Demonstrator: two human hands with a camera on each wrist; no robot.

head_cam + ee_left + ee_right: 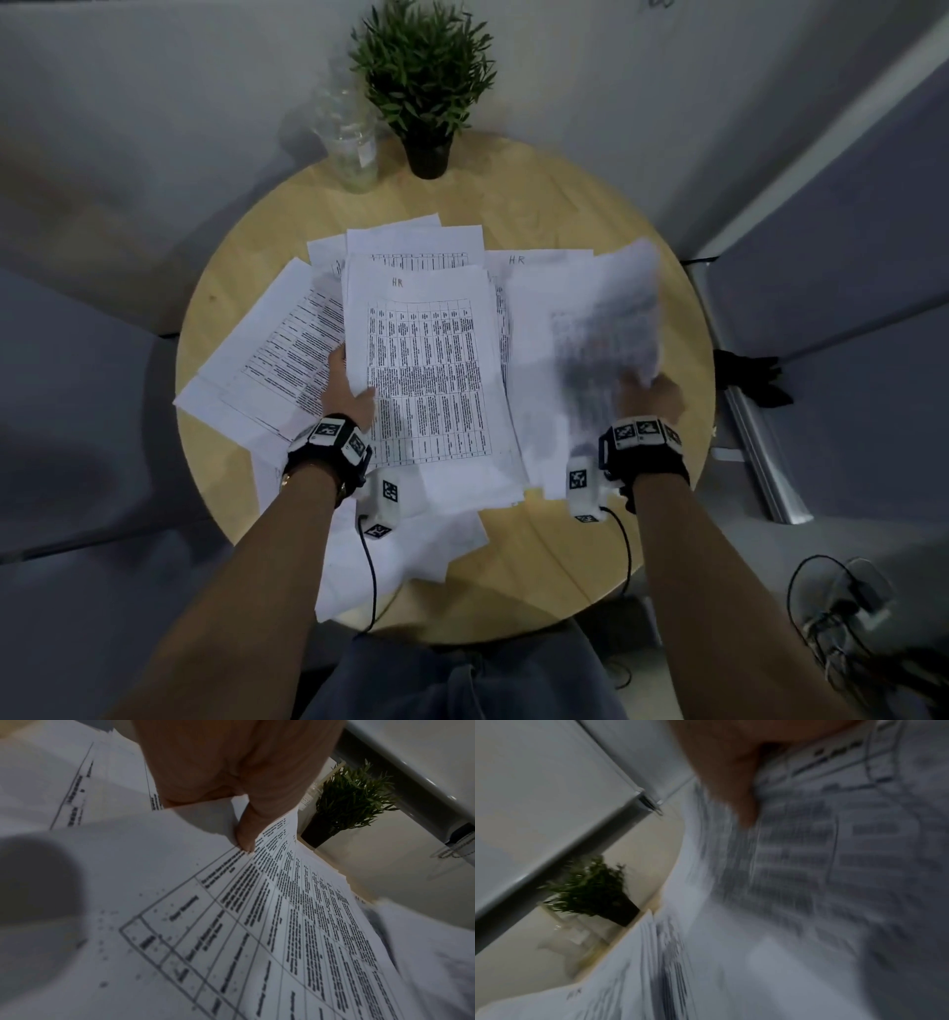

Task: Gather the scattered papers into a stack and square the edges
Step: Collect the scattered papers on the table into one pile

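Printed white papers lie scattered over a round wooden table. A thick middle stack with a table sheet marked "HR" on top is held at its left edge by my left hand, thumb on top and fingers under. In the left wrist view the thumb presses on that printed sheet. My right hand grips a blurred bundle of sheets, lifted at the right of the stack. The right wrist view shows the thumb on the blurred bundle. More loose sheets lie at the left.
A potted green plant and a clear glass jar stand at the table's far edge. Grey partition walls surround the table. More sheets hang over the near edge. Cables and a charger lie on the floor at the right.
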